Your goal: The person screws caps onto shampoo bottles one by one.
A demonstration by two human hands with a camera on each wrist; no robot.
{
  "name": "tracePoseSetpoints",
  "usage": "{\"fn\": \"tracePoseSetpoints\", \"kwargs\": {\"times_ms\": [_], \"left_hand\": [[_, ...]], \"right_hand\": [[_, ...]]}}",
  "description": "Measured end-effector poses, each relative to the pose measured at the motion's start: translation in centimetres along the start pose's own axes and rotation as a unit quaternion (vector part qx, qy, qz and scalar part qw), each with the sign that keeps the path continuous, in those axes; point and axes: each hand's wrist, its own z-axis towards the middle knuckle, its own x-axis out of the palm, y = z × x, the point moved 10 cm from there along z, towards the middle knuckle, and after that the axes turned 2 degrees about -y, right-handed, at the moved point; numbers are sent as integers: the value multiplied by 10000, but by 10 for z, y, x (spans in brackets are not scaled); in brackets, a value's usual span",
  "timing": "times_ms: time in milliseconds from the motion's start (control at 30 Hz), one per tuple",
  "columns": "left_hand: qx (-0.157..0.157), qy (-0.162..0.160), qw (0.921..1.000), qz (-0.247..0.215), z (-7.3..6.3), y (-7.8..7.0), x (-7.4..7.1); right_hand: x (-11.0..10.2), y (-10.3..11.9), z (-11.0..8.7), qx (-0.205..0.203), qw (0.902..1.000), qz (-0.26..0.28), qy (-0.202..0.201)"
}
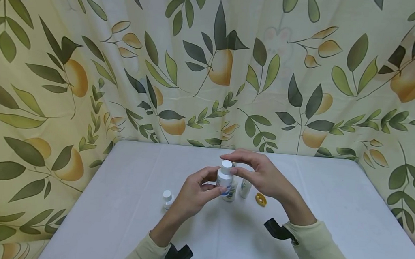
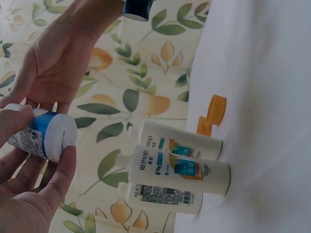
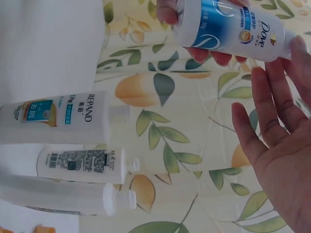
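A small white and blue Dove bottle [image 3: 228,29] with a white cap [image 1: 227,164] is held upright above the table. My left hand [image 1: 197,191] grips its body, the thumb across the front and the fingers behind. At the top, my right hand [image 1: 266,174] has thumb and fingertips on the cap, pinching it. Below and behind stand several white REPAND bottles [image 2: 182,167], partly hidden by the held bottle in the head view. A small orange-yellow object [image 1: 260,199] lies to their right; its kind is unclear.
Another small white-capped bottle [image 1: 167,198] stands left of my left forearm, partly covered by it. The white table [image 1: 134,172] ends at a curtain [image 1: 202,104] printed with leaves and fruit. Black wrist mounts [image 1: 278,228] stick out from both sleeves.
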Motion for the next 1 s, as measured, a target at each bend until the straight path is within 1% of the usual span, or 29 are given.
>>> {"fn": "tracePoseSetpoints", "kwargs": {"times_ms": [133, 300, 600, 767, 1000], "left_hand": [[48, 35, 10000, -59, 0, -1, 0], [98, 95, 9999, -78, 0, -1, 1], [41, 130, 9999, -74, 1, 1, 3], [40, 132, 9999, -80, 1, 1, 3], [22, 162, 9998, -82, 1, 1, 3]], "right_hand": [[0, 2, 0, -98, 9999, -26, 104], [-2, 2, -1, -86, 9999, 42, 57], [-3, -1, -1, 25, 10000, 34, 0], [-1, -3, 0, -30, 9999, 136, 75], [3, -6, -1, 61, 9997, 204, 126]]}}
